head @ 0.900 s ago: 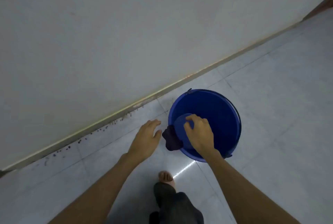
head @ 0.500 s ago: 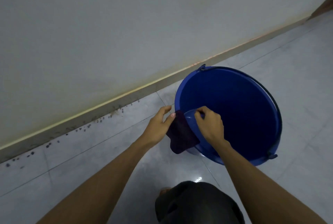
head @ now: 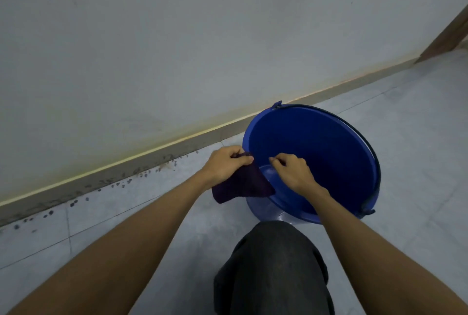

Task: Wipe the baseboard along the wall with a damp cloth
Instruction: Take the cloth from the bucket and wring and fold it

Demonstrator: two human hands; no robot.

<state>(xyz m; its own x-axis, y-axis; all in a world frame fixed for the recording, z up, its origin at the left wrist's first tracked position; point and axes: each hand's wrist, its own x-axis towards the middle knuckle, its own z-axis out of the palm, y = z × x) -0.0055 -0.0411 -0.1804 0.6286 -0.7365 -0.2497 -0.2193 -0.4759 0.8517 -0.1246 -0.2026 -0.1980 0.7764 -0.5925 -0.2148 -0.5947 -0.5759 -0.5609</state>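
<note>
A dark purple cloth [head: 241, 184] hangs over the near-left rim of a blue bucket [head: 329, 152]. My left hand [head: 225, 163] is shut on the cloth's top edge. My right hand [head: 292, 171] is just right of it, over the bucket's near rim, fingers curled and pinched; a lighter blue piece shows under them, and I cannot tell what they grip. The grey baseboard [head: 152, 160] runs diagonally along the foot of the pale wall [head: 202, 35], just behind the bucket and my hands.
The bucket has a dark handle [head: 374, 162] lying along its right rim. Dark specks [head: 121, 184] dot the tiled floor [head: 417, 137] beside the baseboard at left. My knee in dark cloth [head: 273, 269] is at the bottom. A brown door frame [head: 450, 33] stands at far right.
The view has dropped closer to the floor and bucket. My left hand went from open beside the bucket to gripping the cloth and lifted its top edge. My right hand stayed at the rim.
</note>
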